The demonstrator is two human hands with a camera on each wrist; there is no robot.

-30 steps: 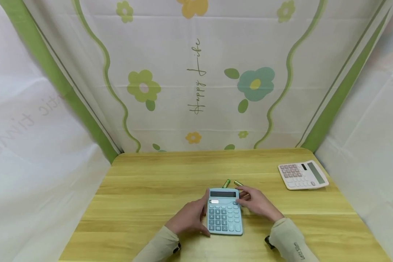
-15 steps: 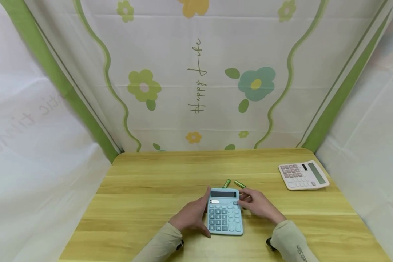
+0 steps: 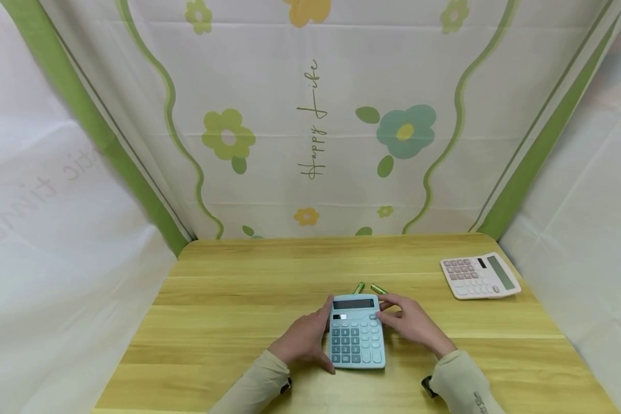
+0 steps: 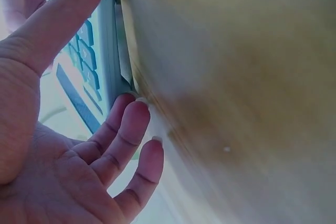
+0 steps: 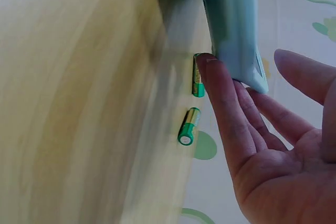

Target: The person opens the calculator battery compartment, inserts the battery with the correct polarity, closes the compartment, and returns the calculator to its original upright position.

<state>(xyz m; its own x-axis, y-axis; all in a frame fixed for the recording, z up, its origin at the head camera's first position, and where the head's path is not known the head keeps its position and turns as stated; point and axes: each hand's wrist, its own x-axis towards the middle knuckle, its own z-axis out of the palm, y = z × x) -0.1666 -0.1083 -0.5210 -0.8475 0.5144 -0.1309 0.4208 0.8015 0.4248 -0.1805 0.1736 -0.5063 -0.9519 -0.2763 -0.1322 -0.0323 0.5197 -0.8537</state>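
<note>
Blue calculator [image 3: 357, 339], one: lower centre of the head view, gripped at its edges by two hands, left hand [image 3: 302, 339] and right hand [image 3: 411, 322]. Green batteries [image 5: 190, 124], two: just beyond it; only the right wrist view shows one's flat end. Pink calculator [image 3: 480, 277], one: right of frame, head view only. Table [image 3: 238, 299], one.
</note>
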